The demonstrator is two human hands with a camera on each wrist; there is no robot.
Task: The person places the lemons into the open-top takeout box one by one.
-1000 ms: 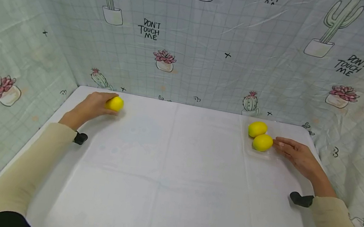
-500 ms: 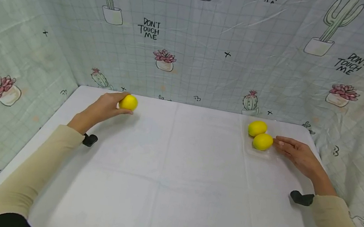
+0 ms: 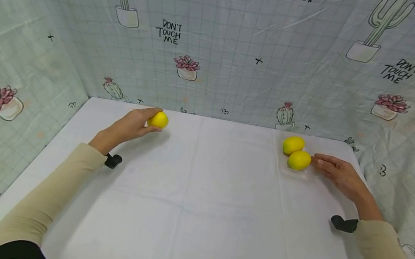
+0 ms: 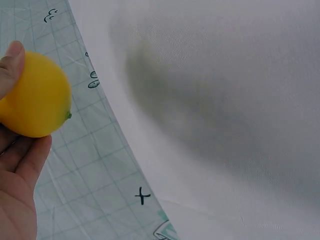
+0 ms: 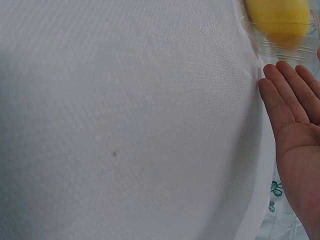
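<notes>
A yellow lemon is held between the thumb and fingers of my left hand, above the back left of the table. In the left wrist view, the lemon shows a small green tip, and the thumb lies across its upper side. At the back right, two more lemons, a rear one and a front one, lie together in a clear plastic container. Beside its right side is my right hand, fingers straight and palm holding nothing. Whether the fingertips touch the container cannot be told.
A white cloth with fold creases covers the table. Behind and at both sides hangs a grid-patterned curtain printed with cacti and lettering, close to the table's back edge.
My left hand has carried its lemon to the right along the back of the table. The right hand and the two lemons in the container have stayed in place.
</notes>
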